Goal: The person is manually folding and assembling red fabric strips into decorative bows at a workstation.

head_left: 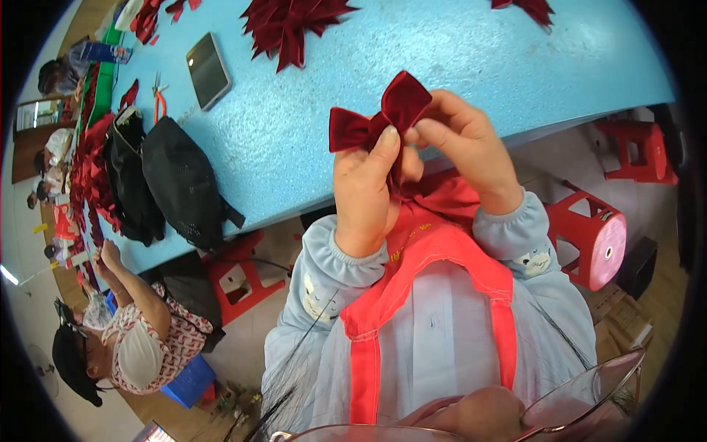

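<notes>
A dark red velvet bow is held up between my two hands, above the near edge of the blue table. My left hand grips it from below, the thumb pressed on the bow's middle. At the right loop, my right hand pinches the fabric with thumb and fingertips. Both loops stand out upward, and a tail hangs down behind my left fingers. Parts of the bow's centre are hidden by my left thumb.
On the blue table lie a pile of red bows, a phone, orange-handled pliers and a black bag. Red stools stand at right. A co-worker sits at left, near more red fabric.
</notes>
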`<state>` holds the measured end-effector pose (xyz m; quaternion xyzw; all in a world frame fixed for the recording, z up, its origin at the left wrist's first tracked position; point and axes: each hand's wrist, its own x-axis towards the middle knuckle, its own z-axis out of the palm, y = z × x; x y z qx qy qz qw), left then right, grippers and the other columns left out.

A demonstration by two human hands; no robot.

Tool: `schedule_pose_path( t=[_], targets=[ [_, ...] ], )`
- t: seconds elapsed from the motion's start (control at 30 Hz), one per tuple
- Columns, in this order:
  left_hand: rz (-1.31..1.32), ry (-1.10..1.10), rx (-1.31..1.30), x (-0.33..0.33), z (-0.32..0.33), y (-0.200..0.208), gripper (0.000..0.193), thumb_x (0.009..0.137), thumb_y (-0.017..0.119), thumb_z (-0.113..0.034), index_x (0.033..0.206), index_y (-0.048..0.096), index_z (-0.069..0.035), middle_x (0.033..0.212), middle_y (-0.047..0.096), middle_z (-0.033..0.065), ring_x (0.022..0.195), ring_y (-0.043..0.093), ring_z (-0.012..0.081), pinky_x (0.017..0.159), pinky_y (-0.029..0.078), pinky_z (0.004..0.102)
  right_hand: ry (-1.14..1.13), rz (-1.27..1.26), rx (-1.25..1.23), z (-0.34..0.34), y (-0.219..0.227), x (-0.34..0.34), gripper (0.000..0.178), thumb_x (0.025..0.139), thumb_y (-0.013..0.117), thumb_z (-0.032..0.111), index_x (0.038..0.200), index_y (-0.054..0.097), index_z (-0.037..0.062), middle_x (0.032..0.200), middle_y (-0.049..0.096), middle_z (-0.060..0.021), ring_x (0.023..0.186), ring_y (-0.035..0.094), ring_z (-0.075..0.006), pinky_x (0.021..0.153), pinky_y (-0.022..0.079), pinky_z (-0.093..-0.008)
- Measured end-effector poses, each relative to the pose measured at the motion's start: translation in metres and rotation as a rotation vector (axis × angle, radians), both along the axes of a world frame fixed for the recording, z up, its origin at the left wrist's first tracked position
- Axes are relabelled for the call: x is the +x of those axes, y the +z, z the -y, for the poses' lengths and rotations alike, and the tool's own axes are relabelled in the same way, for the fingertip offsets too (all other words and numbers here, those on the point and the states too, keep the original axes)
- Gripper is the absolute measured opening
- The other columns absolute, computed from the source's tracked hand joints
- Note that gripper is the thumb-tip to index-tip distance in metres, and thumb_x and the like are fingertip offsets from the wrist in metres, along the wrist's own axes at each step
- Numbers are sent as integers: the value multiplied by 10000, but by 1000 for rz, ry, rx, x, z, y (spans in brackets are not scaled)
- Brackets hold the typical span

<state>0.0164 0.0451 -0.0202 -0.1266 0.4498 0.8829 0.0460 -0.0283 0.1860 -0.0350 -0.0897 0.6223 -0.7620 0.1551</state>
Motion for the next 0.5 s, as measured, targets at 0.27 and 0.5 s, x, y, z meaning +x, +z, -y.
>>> schedule_pose_path(
  t=[0.27, 0.5],
  targets=[
    [31, -148, 87, 16, -5, 9, 173, 899, 505, -161, 861, 543, 3, 634, 503, 26, 453, 387, 77, 422, 310, 224, -4, -35, -242, 2, -3, 14, 232, 865, 540, 84, 1085, 535, 12, 906, 572, -25, 808, 522, -81, 723, 434, -219],
    [1, -41, -58, 27, -19, 13, 133, 893, 501, -132, 923, 513, -2, 630, 487, 11, 443, 379, 64, 420, 301, 208, -146, -168, -222, 17, 4, 20, 206, 879, 532, 107, 1068, 551, 25, 884, 564, -22, 775, 509, -82, 699, 431, -213]
  ],
)
